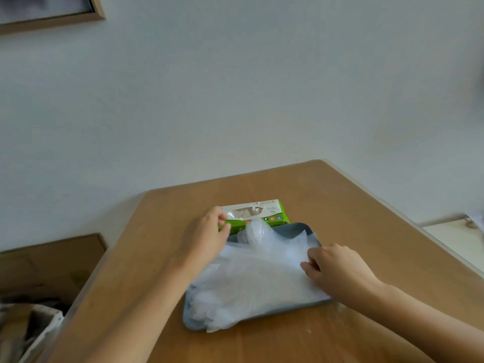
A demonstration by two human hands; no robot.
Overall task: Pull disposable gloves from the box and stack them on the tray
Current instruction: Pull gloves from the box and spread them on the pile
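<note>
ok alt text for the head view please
A person's left hand holds a green glove box while the right hand pinches the top of a pile of clear gloves on a blue tray, all on a wooden table.

- Left hand: bare; left forearm uncovered to the frame edge.
- Right hand: bare; right forearm uncovered to the frame edge.

Gloves heaped on tray, box just behind, all on table
</note>
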